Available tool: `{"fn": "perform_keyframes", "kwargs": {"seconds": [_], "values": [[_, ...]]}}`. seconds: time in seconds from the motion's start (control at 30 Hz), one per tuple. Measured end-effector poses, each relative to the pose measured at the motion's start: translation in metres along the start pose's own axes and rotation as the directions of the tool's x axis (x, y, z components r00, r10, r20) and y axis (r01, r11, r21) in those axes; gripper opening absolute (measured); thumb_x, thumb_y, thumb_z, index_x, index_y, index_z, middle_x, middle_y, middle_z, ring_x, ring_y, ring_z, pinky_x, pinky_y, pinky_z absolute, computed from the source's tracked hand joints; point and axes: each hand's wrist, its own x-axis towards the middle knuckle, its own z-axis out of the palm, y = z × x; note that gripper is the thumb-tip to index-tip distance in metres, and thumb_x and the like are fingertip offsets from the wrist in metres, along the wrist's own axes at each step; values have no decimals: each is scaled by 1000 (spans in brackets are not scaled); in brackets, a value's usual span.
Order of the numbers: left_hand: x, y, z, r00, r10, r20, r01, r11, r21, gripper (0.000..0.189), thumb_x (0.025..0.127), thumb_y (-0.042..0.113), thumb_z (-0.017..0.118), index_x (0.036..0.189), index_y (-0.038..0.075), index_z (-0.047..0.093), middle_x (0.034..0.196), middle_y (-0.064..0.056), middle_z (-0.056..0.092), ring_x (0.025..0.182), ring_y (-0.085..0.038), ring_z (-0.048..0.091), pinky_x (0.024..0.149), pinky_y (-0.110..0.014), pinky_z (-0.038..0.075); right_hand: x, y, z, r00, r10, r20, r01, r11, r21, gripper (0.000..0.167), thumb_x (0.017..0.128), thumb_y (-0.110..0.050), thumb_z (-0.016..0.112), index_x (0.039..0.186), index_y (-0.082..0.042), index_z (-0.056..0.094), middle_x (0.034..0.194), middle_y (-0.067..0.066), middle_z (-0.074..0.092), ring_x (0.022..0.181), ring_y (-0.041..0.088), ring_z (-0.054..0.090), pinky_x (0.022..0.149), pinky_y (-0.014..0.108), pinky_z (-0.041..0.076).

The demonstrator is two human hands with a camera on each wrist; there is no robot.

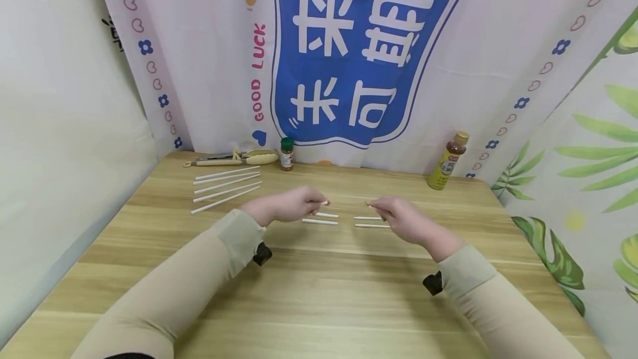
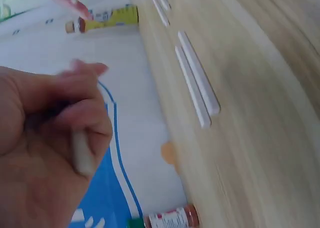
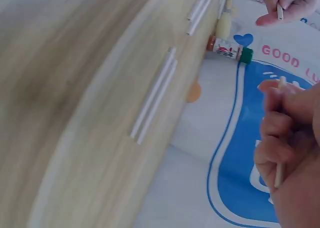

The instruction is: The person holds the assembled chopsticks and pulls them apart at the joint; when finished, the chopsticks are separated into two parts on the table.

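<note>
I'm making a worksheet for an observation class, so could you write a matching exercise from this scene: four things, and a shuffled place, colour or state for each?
Things
1. Left hand
2. Small jar
3. Tall bottle
4. Tongs

Descriptions
A. green cap
B. behind the long white sticks
C. holding a pale stick
D. yellow label, golden cap

Pairs: 1-C, 2-A, 3-D, 4-B
</note>
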Motion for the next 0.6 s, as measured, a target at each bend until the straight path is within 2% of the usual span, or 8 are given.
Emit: {"fn": "perform_keyframes", "kwargs": {"seconds": [0.1, 0.17, 0.23, 0.37, 0.47, 0.6], "values": [[9, 1, 8, 1000, -22, -16, 24, 992, 123, 19, 101, 1, 50, 97, -2, 68, 75, -4, 60, 64, -11, 51, 62, -27, 45, 1, 2, 4, 997, 56, 55, -56, 998, -5, 26, 99, 2, 52, 124, 1, 62, 83, 3, 64, 75, 16, 58, 69, 36, 47], [15, 0, 16, 998, -27, -53, 39, 972, 231, 16, 99, 5, 58, 86, 2, 68, 73, 0, 61, 64, -11, 53, 62, -28, 46, 3, 2, 11, 992, 103, 66, -102, 995, -17, 18, 98, 1, 54, 114, -3, 63, 83, 0, 65, 74, 14, 59, 66, 34, 48], [20, -1, 23, 995, -23, -99, 55, 943, 327, 15, 95, 9, 66, 80, 9, 68, 71, 3, 61, 64, -12, 53, 61, -29, 46, 6, 2, 18, 988, 143, 59, -140, 989, -44, 9, 97, -1, 57, 102, -7, 61, 81, -1, 63, 72, 14, 57, 64, 34, 47], [28, -6, 35, 991, 1, -137, 67, 866, 495, 23, 89, 13, 71, 69, 19, 60, 68, 8, 57, 64, -12, 52, 63, -29, 45, 9, 7, 30, 991, 129, 34, -123, 982, -146, 15, 91, 2, 64, 86, -10, 59, 78, -2, 57, 71, 14, 52, 64, 33, 46], [30, -11, 42, 991, -13, -137, 84, 845, 529, 25, 88, 14, 71, 67, 20, 59, 67, 8, 55, 64, -12, 51, 62, -30, 44, 9, 14, 37, 995, 93, 23, -87, 978, -190, 18, 85, 3, 71, 79, -10, 60, 77, -2, 55, 72, 14, 51, 67, 33, 46], [31, -11, 47, 989, -46, -141, 113, 849, 516, 23, 87, 12, 71, 68, 19, 61, 67, 7, 56, 64, -13, 52, 62, -31, 45, 9, 19, 43, 995, 95, 12, -91, 975, -200, 20, 80, 0, 76, 74, -13, 63, 76, -5, 55, 72, 13, 51, 69, 33, 46]]}}
